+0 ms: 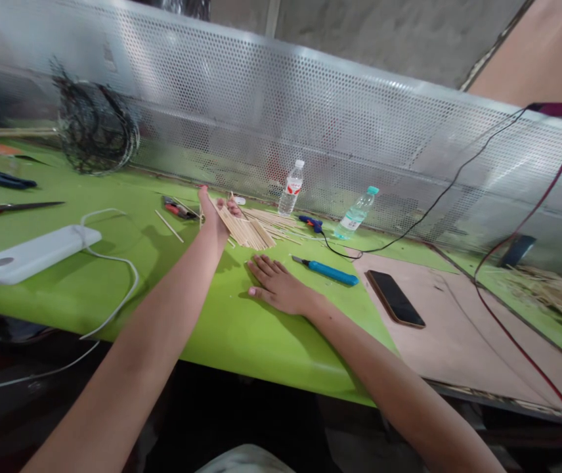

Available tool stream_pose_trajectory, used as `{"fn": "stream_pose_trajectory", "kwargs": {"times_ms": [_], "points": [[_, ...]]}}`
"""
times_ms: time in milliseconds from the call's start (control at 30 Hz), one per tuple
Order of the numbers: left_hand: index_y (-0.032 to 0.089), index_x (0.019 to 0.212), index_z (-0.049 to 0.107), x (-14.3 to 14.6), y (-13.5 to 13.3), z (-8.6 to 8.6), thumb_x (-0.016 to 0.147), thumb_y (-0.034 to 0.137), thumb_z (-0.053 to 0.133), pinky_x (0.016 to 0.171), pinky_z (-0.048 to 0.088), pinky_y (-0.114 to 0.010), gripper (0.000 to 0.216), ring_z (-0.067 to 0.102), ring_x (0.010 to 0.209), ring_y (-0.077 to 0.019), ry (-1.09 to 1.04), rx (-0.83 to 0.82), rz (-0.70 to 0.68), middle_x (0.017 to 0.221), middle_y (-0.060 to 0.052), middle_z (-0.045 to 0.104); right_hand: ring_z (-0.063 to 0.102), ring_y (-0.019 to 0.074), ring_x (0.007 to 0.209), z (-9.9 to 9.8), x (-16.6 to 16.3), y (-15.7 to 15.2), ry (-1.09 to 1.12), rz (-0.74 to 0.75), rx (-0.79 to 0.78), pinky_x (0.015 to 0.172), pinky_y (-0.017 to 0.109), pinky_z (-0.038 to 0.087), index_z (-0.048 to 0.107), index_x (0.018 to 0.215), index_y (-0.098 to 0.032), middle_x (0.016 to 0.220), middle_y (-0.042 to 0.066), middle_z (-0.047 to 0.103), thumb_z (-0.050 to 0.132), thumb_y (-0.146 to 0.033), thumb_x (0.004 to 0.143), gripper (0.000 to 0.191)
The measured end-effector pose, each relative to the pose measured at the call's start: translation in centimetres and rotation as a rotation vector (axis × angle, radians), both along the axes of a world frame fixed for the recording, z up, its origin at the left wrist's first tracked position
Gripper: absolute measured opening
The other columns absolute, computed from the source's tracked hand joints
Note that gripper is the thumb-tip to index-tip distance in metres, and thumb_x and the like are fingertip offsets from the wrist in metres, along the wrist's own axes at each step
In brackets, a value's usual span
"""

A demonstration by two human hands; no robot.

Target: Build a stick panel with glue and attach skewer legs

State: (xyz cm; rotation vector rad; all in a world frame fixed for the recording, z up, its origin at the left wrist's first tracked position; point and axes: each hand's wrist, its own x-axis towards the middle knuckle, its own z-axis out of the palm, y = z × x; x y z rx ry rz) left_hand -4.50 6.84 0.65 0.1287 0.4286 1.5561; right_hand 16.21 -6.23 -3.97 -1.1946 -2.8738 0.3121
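Observation:
My left hand (218,209) reaches to the middle of the table and holds a flat panel of thin wooden sticks (246,230), tilted above the surface. Its thumb points up, and the other fingers are partly hidden behind the panel. More loose wooden sticks (281,222) lie just behind and to the right of it. Palm down on the green tabletop (232,328) rests my right hand (276,284), fingers stretched out and nothing in it. A blue-handled craft knife (333,272) lies a little right of that hand, blade pointing left.
Red-handled pliers (178,208) and a blue glue gun (311,223) flank the sticks. Two bottles, one clear (291,188) and one greenish (357,214), stand by the perforated metal screen (241,98). A phone (395,299) lies right; a white power strip (35,253) and wire coil (96,128) are left.

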Motion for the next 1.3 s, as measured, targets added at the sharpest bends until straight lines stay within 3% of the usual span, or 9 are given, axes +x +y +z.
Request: {"fn": "stream_pose_trajectory", "kwargs": {"times_ms": [300,533,700,800,967,1167,1233,1300], "points": [[0.023,0.071,0.038,0.1,0.1,0.0,0.084,0.076,0.053,0.04,0.036,-0.022,0.056,0.045,0.044,-0.0104,-0.01,-0.001,0.016,0.064,-0.003,0.055,-0.001,0.0343,0.159,0.4,-0.2,-1.2,-0.008,0.025,-0.012,0.128,0.057,0.007,0.013,0.166,-0.013,0.171,0.018,0.005,0.018,-0.077,0.097,0.094],[0.023,0.077,0.039,0.2,-0.1,0.4,0.086,0.074,0.051,0.041,0.036,-0.021,0.053,0.046,0.046,-0.0098,-0.015,-0.027,0.039,0.071,-0.003,0.056,0.001,0.0329,0.159,0.6,-0.4,-1.7,0.069,0.09,-0.022,0.128,0.058,0.009,0.013,0.167,-0.021,0.171,0.013,0.007,0.028,-0.077,0.097,0.091],[0.024,0.079,0.04,0.1,0.0,0.5,0.083,0.077,0.054,0.042,0.036,-0.021,0.055,0.048,0.046,-0.0101,-0.03,-0.044,0.02,0.072,-0.002,0.057,0.0,0.0322,0.159,0.4,-1.2,-0.5,0.141,0.054,0.024,0.128,0.057,0.012,0.01,0.166,-0.01,0.17,0.019,0.004,0.027,-0.074,0.098,0.095],[0.024,0.079,0.04,0.1,-0.1,0.6,0.083,0.077,0.053,0.042,0.036,-0.021,0.055,0.048,0.045,-0.0098,-0.031,-0.049,0.017,0.07,-0.002,0.057,0.007,0.0319,0.159,0.5,-1.5,-0.3,0.104,0.08,-0.013,0.129,0.056,0.013,0.017,0.164,-0.007,0.169,0.02,0.011,0.026,-0.074,0.099,0.094],[0.024,0.083,0.043,0.1,-0.2,0.7,0.083,0.077,0.053,0.042,0.035,-0.022,0.054,0.048,0.045,-0.0099,-0.019,-0.05,0.017,0.069,-0.001,0.055,0.02,0.0295,0.158,1.2,-1.2,-1.2,0.166,0.163,-0.043,0.128,0.054,0.016,0.027,0.163,-0.016,0.168,0.015,0.023,0.037,-0.072,0.098,0.086],[0.023,0.087,0.044,-0.1,0.4,0.4,0.083,0.078,0.053,0.041,0.034,-0.021,0.055,0.048,0.046,-0.0095,-0.002,-0.062,0.057,0.077,-0.003,0.06,0.062,0.0267,0.13,2.3,-1.0,-1.8,0.291,0.187,-0.017,0.112,0.045,0.047,0.061,0.141,-0.017,0.143,0.011,0.064,0.041,-0.058,0.104,0.059],[0.024,0.088,0.045,-0.1,0.4,0.3,0.082,0.077,0.054,0.041,0.034,-0.021,0.055,0.049,0.047,-0.0099,-0.009,-0.06,0.057,0.078,-0.003,0.06,0.061,0.0269,0.131,2.1,-1.0,-1.7,0.294,0.161,0.011,0.112,0.046,0.047,0.061,0.141,-0.017,0.144,0.011,0.063,0.04,-0.055,0.105,0.056],[0.024,0.088,0.045,-0.1,0.4,0.4,0.082,0.077,0.055,0.041,0.034,-0.022,0.054,0.049,0.047,-0.0103,-0.021,-0.059,0.054,0.077,-0.003,0.059,0.05,0.0285,0.143,1.8,-1.0,-1.6,0.275,0.167,0.037,0.119,0.05,0.04,0.054,0.148,-0.017,0.155,0.013,0.052,0.042,-0.055,0.104,0.06]]}}
